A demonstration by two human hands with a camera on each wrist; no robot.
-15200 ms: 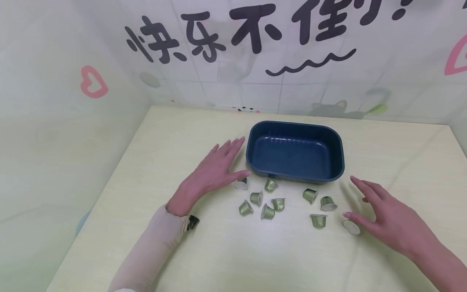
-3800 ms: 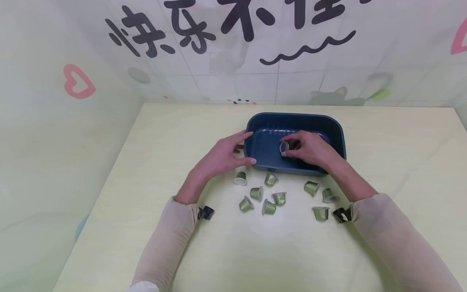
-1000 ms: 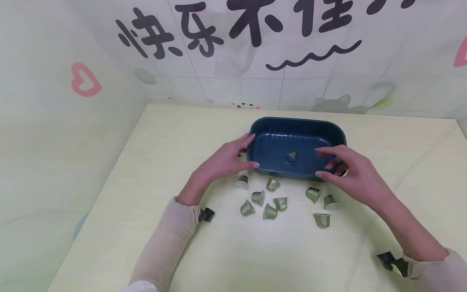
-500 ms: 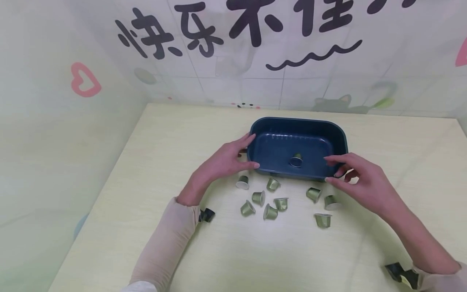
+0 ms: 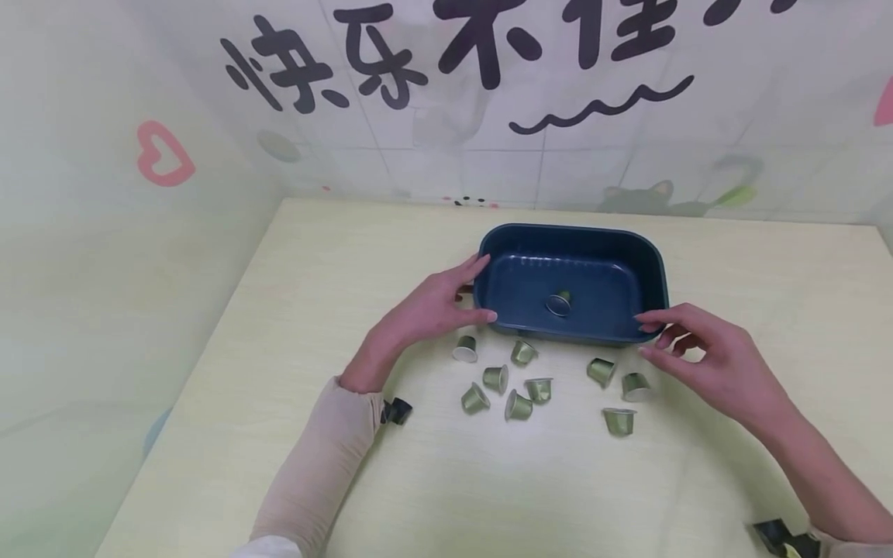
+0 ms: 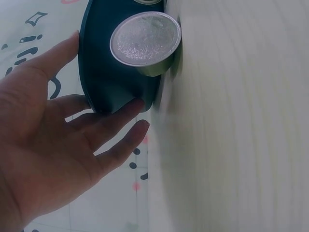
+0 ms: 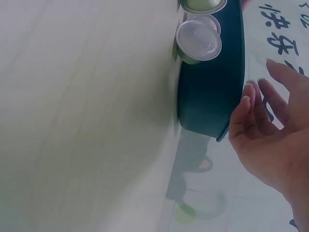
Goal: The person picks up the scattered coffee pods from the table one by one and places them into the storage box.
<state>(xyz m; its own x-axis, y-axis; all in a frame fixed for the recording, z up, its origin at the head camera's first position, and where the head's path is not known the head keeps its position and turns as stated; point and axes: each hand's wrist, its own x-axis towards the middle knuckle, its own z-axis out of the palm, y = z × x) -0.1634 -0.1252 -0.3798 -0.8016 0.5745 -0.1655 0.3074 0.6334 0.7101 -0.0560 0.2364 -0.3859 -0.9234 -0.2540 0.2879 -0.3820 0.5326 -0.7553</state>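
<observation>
Smooth, glossy tray (image 5: 593,302) — shiny metallic capsules (image 5: 519,407) — wood-grained table (image 5: 446,488).

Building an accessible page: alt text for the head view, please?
A left hand touches the left end of a blue tray, the right hand by its near right corner. One green capsule lies inside; nine more capsules lie on the table.

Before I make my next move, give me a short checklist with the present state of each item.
1. Blue tray upright, open side up: ok.
2. Left hand at the tray's left end: ok.
3. Left hand's hold firm enough to stop sliding: cannot tell.
4. Right hand free of any capsule: ok, nothing between its fingers.
5. All green capsules in the tray: not ok, one lies inside, nine are on the table.
</observation>
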